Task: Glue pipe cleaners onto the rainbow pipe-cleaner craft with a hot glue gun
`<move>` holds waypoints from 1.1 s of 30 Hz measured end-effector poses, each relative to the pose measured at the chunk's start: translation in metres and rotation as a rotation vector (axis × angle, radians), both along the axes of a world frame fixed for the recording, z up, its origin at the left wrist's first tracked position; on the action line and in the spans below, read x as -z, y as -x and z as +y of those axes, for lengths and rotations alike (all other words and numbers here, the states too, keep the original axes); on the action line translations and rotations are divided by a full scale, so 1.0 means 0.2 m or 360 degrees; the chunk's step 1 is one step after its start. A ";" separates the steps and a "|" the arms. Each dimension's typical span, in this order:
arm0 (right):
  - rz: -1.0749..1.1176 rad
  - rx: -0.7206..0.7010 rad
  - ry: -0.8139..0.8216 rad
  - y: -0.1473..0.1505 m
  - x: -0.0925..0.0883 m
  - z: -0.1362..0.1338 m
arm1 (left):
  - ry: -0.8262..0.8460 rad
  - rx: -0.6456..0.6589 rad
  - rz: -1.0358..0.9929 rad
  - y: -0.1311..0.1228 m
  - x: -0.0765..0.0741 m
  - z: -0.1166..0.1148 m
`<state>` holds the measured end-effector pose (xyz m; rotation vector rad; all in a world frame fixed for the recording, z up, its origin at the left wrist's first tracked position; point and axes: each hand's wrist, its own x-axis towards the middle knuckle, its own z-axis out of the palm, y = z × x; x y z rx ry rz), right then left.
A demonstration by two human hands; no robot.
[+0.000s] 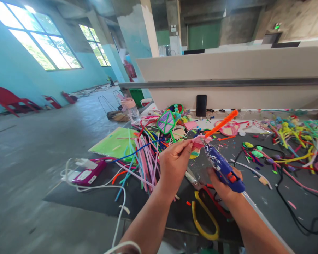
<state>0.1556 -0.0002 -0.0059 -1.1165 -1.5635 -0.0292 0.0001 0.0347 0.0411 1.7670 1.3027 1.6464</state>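
Between thumb and fingers, my left hand (176, 158) pinches a small pink fuzzy craft piece (198, 141). From that piece an orange pipe cleaner (222, 123) sticks up to the right. My right hand (224, 188) is wrapped round a blue glue gun (222, 167) with bits of white stuck on its body. Its nozzle is at the pink piece; I cannot tell whether they touch. Scissors (192, 178) lie under my hands, partly hidden. Left of my left hand lies a bundle of pink and lilac pipe cleaners (145, 158).
A magenta power strip (90, 172) with white cables lies at the table's left. Behind stand a drink bottle (131, 111) and a phone (201, 106) leaning on the white partition (228, 70). Tangled coloured pipe cleaners (302, 137) and a black cord (281, 190) lie to the right.
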 end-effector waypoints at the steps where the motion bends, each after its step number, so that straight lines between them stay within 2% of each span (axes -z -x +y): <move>1: 0.0006 -0.0017 0.0024 0.00 0.00 0.00 | 0.0000 0.0006 -0.0001 0.00 0.00 0.00; 7: 0.0312 -0.0306 0.0252 -0.01 0.02 0.00 | -0.0013 0.0004 -0.0002 0.01 0.02 0.02; 12: 0.0749 -0.0636 0.0646 0.00 0.04 0.00 | -0.0068 -0.0096 0.0051 0.02 0.02 0.02; 16: 0.0891 -0.0564 0.0612 -0.01 0.05 0.02 | -0.0123 -0.0133 0.0099 0.03 0.01 0.02; 19: 0.0783 -0.0586 0.0543 -0.03 0.06 0.04 | -0.0157 -0.0152 0.0127 0.03 0.01 0.01; 25: 0.0401 -0.0491 0.0439 -0.02 0.03 0.03 | -0.0260 -0.0160 0.0133 0.03 0.03 0.02; 33: 0.0402 -0.0354 0.0499 0.01 0.04 0.04 | -0.0365 -0.0199 0.0225 0.02 0.05 0.01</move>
